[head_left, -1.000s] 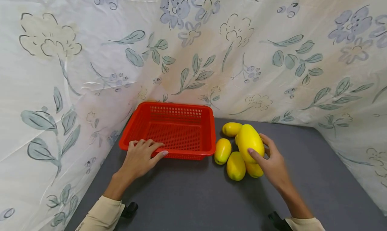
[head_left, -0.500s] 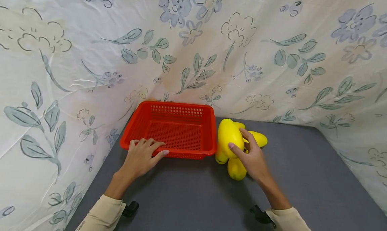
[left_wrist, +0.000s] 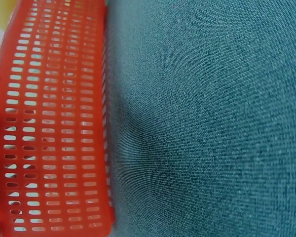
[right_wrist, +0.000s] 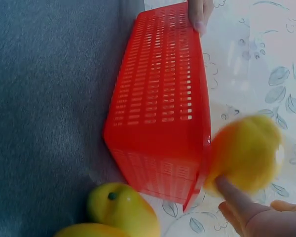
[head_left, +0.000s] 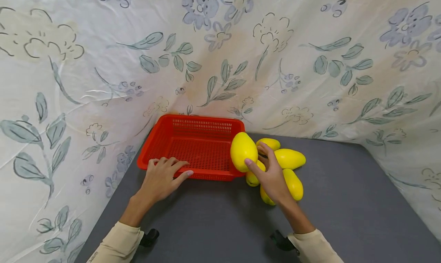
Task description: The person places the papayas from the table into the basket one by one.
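Note:
My right hand (head_left: 273, 178) holds a yellow mango (head_left: 243, 152) between thumb and fingers, over the right rim of the red plastic basket (head_left: 210, 175). The right wrist view shows this mango, slightly blurred, beyond the basket's top edge. My left hand (head_left: 162, 182) grips the basket's near rim, its fingers bent over the edge and the thumb along it. Several other mangoes lie on the table right of the basket, among them one mango (head_left: 290, 158) behind my right hand and another (head_left: 294, 184) beside the wrist. The hand partly covers some of them.
A dark grey cloth-covered table (head_left: 213, 217) lies under everything. Floral fabric (head_left: 275, 64) hangs along the back and both sides, close behind the basket. Inside the basket its slotted floor (head_left: 196, 152) shows.
My right hand has carried the mango leftward from above the other mangoes to the basket's right rim, uncovering the mangoes on the right. The left hand stays at the near rim.

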`<act>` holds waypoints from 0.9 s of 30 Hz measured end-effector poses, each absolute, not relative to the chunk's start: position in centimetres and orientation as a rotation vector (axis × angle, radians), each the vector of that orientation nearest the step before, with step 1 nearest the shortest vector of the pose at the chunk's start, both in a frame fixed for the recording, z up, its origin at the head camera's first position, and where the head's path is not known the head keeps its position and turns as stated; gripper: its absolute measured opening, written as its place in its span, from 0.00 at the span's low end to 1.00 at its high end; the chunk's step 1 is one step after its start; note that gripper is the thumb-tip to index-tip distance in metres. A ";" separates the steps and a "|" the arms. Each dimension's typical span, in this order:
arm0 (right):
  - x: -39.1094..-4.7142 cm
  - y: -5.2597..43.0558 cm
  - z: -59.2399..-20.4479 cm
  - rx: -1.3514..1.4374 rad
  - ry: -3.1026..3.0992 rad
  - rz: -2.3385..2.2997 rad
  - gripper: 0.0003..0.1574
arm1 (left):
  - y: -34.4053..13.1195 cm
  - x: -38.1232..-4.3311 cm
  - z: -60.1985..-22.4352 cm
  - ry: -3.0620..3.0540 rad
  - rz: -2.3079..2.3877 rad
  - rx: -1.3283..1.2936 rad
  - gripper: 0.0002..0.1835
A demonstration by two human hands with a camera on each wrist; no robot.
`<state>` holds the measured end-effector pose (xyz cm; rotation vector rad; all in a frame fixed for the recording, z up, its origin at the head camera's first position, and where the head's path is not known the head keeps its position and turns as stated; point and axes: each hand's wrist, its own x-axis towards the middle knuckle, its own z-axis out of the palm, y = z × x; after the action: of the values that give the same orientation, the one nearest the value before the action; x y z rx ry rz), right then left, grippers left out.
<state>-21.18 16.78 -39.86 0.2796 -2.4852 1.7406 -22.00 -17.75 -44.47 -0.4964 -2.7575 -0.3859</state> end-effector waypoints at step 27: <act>-19.5 22.6 -42.0 0.159 -2.460 1.576 0.43 | -18.0 -21.9 -44.5 -2.729 -0.376 -0.508 0.28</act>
<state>-19.45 22.64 -42.00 0.1592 -2.4604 1.5758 -21.89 -17.96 -44.50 -0.5075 -2.7291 -0.3763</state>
